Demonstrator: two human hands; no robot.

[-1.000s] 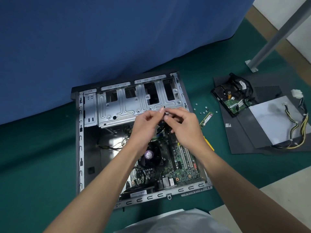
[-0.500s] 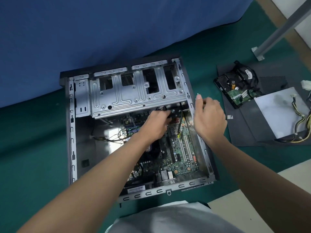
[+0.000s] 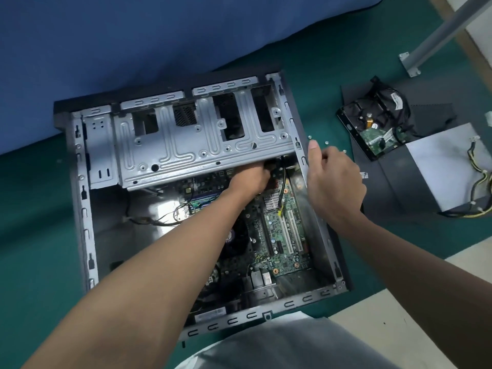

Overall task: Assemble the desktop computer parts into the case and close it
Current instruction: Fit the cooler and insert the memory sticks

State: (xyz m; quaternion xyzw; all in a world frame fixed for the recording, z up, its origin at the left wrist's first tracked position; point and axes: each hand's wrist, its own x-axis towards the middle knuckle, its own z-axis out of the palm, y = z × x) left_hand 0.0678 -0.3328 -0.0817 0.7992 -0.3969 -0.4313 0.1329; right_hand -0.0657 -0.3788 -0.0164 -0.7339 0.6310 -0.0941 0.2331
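The computer case [image 3: 82,209] lies open on its side on the green mat [image 3: 32,222]; its silver drive cage [image 3: 186,145] spans the far part, and the motherboard [image 3: 282,235] shows bare in the near right part. The left hand [image 3: 253,179] reaches in over the board to the near edge of the cage; its fingers are curled round a black connector [image 3: 271,165] just under that edge, though how much of the plug lies in the grip is hidden. A thin yellow-and-black cable [image 3: 281,193] runs from the same spot toward the near side, across a finned heatsink [image 3: 271,202]; the left forearm covers most of the processor fan [image 3: 237,241].

The right hand [image 3: 332,182] hangs over the case's right wall, thumb pointing to the far side along the rim, the other fingers bent loosely; whether they hold anything or touch the rim cannot be told. A few small screws [image 3: 326,141] lie on the mat just right of that thumb. Farther right a dark side panel [image 3: 394,182] lies flat; it bears a hard drive [image 3: 372,134] at its far end, circuit side up, and a grey power supply [image 3: 442,166] at its right, with yellow and black wires trailing from it. A blue cloth [image 3: 159,35] fills the far left; a grey metal leg [image 3: 439,30] slants at the far right.
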